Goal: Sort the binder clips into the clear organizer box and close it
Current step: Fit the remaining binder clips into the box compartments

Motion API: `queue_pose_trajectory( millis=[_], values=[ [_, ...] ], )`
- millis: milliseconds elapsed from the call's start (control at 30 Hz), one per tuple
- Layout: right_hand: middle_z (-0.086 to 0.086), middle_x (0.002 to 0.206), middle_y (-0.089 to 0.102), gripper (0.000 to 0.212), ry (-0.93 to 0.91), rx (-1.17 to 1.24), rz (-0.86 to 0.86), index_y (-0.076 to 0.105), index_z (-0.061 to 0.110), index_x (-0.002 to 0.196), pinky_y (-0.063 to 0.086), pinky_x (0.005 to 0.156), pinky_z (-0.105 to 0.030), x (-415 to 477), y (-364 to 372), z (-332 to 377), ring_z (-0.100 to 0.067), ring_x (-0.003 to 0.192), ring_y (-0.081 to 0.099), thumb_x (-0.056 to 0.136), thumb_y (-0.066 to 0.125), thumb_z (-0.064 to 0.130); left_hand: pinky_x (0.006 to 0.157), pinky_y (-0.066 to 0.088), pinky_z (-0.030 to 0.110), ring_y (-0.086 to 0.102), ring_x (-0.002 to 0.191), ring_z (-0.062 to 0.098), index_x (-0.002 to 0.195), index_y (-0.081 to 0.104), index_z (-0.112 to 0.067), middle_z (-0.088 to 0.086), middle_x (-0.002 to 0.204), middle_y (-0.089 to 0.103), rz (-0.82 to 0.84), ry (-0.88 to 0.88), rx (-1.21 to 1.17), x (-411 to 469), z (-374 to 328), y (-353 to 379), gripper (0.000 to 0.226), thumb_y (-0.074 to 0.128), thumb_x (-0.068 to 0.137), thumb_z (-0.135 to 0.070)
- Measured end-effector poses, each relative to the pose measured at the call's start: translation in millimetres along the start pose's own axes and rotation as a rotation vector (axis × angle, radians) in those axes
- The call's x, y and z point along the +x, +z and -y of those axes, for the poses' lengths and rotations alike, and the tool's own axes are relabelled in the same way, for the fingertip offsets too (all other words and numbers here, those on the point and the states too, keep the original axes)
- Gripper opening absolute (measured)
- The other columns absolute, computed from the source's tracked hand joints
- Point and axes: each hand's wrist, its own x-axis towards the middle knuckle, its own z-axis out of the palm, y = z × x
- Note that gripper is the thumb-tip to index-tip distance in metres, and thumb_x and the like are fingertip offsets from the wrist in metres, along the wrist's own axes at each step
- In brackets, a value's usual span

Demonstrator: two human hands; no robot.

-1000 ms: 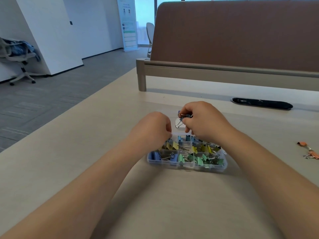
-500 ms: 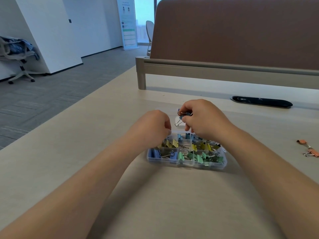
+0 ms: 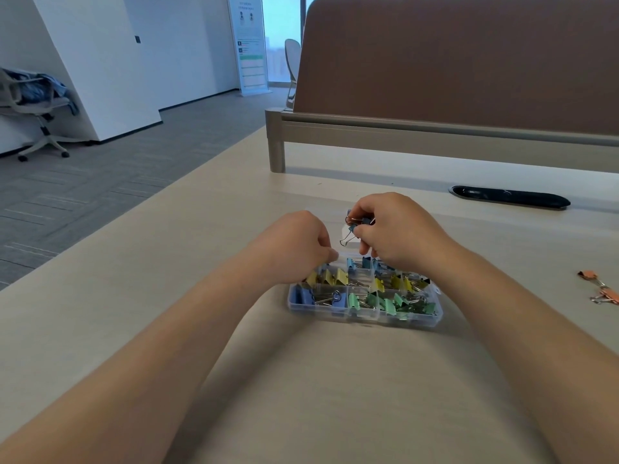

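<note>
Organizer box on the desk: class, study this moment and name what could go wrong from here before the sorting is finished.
1. The right hand pinches several blue clips at once above the organizer box; one could slip and land in the wrong colour section.
2. The orange clips lie far off to the right and might be forgotten before closing.
3. The sections look heaped, so wire handles sticking up could stop the box from shutting.

Beige worktop (image 3: 167, 262); clear organizer box (image 3: 365, 316) holding yellow, blue and green binder clips (image 3: 385, 301); two orange clips (image 3: 598, 286) aside.
</note>
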Motion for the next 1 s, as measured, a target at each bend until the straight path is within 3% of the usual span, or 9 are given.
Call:
queue_pose_trajectory(
  millis=[267, 500, 700, 833, 900, 1000],
  values=[
    [0.005, 0.072, 0.07, 0.011, -0.027, 0.041, 0.01, 0.065, 0.022, 0.094, 0.048, 0.055, -0.025, 0.5, 0.3, 1.0, -0.006, 0.06, 0.065, 0.093, 0.06, 0.012, 0.073, 0.039, 0.022, 0.056, 0.09, 0.013, 0.102, 0.066, -0.021, -0.006, 0.097, 0.061, -0.142, 0.079, -0.097, -2.5, -0.2, -0.9, 0.014, 0.055, 0.094, -0.021],
    [0.004, 0.072, 0.071, 0.012, -0.061, 0.092, 0.01, 0.06, 0.021, 0.086, 0.059, 0.062, -0.031, 0.1, 0.3, 3.4, -0.003, 0.057, 0.067, 0.092, 0.064, 0.011, 0.073, 0.05, 0.025, 0.059, 0.086, 0.013, 0.099, 0.061, -0.021, -0.006, 0.093, 0.063, -0.24, 0.095, -0.217, -2.7, -0.1, 1.1, 0.01, 0.064, 0.089, -0.02],
    [0.006, 0.077, 0.072, 0.008, -0.077, 0.158, -0.001, 0.062, 0.019, 0.09, 0.058, 0.067, -0.025, -0.7, 1.3, 7.2, 0.0, 0.062, 0.07, 0.094, 0.061, 0.012, 0.071, 0.055, 0.028, 0.062, 0.079, 0.014, 0.105, 0.057, -0.019, -0.002, 0.086, 0.065, -0.237, 0.132, -0.299, -4.6, -3.1, 1.3, 0.018, 0.064, 0.089, -0.013],
    [0.006, 0.075, 0.071, 0.009, -0.053, 0.155, -0.06, 0.062, 0.02, 0.089, 0.06, 0.068, -0.034, 1.8, 2.3, 4.2, -0.007, 0.064, 0.069, 0.094, 0.06, 0.013, 0.061, 0.048, 0.019, 0.06, 0.072, 0.011, 0.116, 0.061, -0.023, -0.004, 0.079, 0.064, -0.225, 0.106, -0.302, -4.8, -2.9, -1.8, 0.027, 0.057, 0.093, -0.01],
    [0.006, 0.074, 0.07, 0.008, -0.036, 0.114, -0.085, 0.063, 0.021, 0.087, 0.058, 0.067, -0.036, 3.1, 2.5, 2.0, -0.008, 0.066, 0.067, 0.094, 0.062, 0.016, 0.058, 0.042, 0.014, 0.056, 0.069, 0.008, 0.109, 0.068, -0.021, -0.009, 0.075, 0.06, -0.225, 0.075, -0.292, -3.9, -1.8, -3.4, 0.025, 0.055, 0.092, -0.007],
    [0.005, 0.079, 0.067, 0.007, -0.021, 0.07, -0.095, 0.065, 0.021, 0.087, 0.049, 0.06, -0.03, 3.2, 2.6, -0.2, -0.011, 0.07, 0.063, 0.093, 0.063, 0.018, 0.061, 0.045, 0.015, 0.06, 0.074, 0.01, 0.095, 0.07, -0.021, -0.007, 0.081, 0.066, -0.237, 0.021, -0.302, -2.2, 0.4, -4.8, 0.018, 0.059, 0.089, -0.008]
  ],
)
